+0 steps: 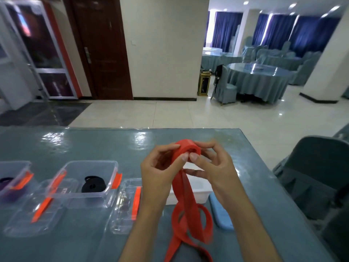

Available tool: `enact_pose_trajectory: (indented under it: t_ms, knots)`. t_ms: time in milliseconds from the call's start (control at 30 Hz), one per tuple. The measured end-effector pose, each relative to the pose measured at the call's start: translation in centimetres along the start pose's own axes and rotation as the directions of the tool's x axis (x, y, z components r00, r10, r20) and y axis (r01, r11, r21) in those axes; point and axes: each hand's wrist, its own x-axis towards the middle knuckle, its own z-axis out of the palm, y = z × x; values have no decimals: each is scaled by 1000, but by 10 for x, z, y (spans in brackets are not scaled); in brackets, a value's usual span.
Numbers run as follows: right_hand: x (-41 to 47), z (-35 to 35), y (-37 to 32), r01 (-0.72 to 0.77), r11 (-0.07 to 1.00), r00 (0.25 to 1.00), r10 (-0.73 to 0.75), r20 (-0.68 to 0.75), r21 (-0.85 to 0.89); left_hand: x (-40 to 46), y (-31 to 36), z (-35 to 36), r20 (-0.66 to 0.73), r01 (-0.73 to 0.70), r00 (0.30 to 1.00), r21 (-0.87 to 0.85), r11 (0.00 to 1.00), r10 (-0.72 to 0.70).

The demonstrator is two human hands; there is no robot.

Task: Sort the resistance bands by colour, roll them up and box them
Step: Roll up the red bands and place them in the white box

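A red resistance band [186, 197] is partly wound into a roll held above the table; its loose end trails down in loops to the near edge. My left hand [160, 167] pinches the roll's left side with thumb and fingers. My right hand [211, 163] grips the roll's right side, its thumb meeting the left thumb at the front. A clear box [113, 167] with orange clips holds a rolled black band [93, 184]. At the far left another clear box [17, 171] holds a purple band [5, 183]. A white box [198, 193] sits behind my hands, partly hidden.
Clear lids with orange clips [130, 203] [37, 210] lie in front of the boxes. A blue lid [221, 214] lies right of the red band. The table [75, 144] has a glossy teal cover. A covered chair [317, 178] stands at the right.
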Motion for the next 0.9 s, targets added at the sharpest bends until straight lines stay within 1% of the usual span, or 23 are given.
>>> enact_pose_trajectory:
  t_ms: [67,100,233,300,433,567,667,800,900]
  knots:
    - [-5,-4,-3,-54,998,998,55,10,-29,-7,-4,2,-23,29,999,-23,999,-30]
    - [-6,-6,-2,-56,998,998,56,0,-22,-10,-6,3,-21,39,999,-20,999,-39]
    - [-11,-12,2,-57,990,993,70,-99,129,-19,-8,6,16,59,998,9,998,-60]
    - [-12,-15,6,-67,984,988,88,-125,167,-20,-8,5,22,77,997,24,997,-78]
    - [-12,-17,7,-80,966,983,117,-139,246,-21,-8,3,63,103,992,55,993,-107]
    - [-12,-14,7,-83,954,987,120,-111,289,-22,-3,2,129,124,983,49,991,-129]
    - [-14,-13,7,-97,963,990,120,-78,250,-21,-4,0,143,154,977,47,987,-159]
    - [-14,-13,7,-64,991,993,74,-87,118,-21,-8,-6,144,187,972,19,982,-188]
    - [-13,-12,9,-43,991,994,55,-98,129,-22,-12,-3,131,197,971,27,980,-199]
